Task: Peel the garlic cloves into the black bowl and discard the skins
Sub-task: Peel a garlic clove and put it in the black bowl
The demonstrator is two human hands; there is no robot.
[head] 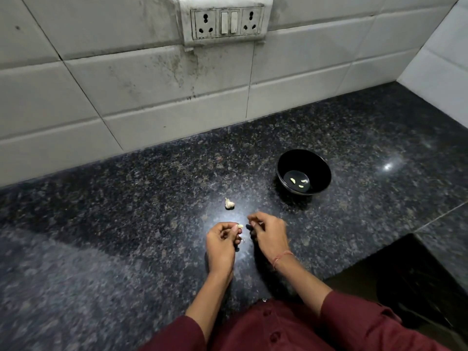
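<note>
A black bowl (pixel 304 172) stands on the dark granite counter (pixel 126 211), up and to the right of my hands, with three peeled pale cloves at its bottom. A small piece of garlic bulb (pixel 229 203) with its papery skin lies on the counter just beyond my hands. My left hand (pixel 222 243) pinches a pale garlic clove (pixel 240 226) at its fingertips, and a wisp of skin hangs below the fingers. My right hand (pixel 268 234) is close beside it, fingers curled; what they pinch is too small to tell.
A white tiled wall with a socket panel (pixel 226 20) rises behind the counter. At the right the counter edge drops to a dark recess holding a black bin (pixel 415 295). A tiled side wall closes the far right corner.
</note>
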